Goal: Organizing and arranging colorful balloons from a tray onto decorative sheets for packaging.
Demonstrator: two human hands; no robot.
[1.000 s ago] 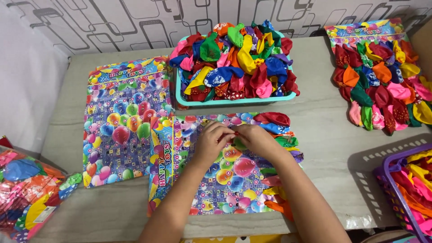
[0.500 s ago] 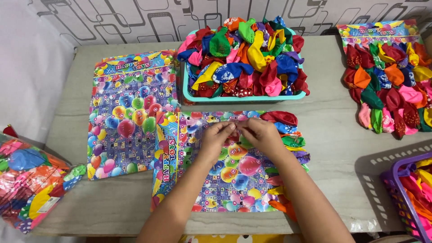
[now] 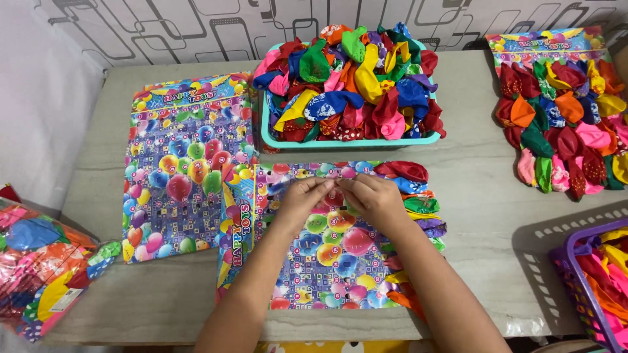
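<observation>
A small pink balloon (image 3: 332, 198) is being pinched betw. both hands, left (image 3: 302, 199) & right (image 3: 373, 201), fingertips closed narrow, over a printed balloon card (image 3: 314, 261) lying lengthwise toward the person at table (image 3: 477, 196) centre; both hands equally near.

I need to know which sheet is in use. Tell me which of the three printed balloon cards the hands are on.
The middle card, below the teal basket: both the left hand and right hand pinch at it. Balloons line only its right edge.
</observation>
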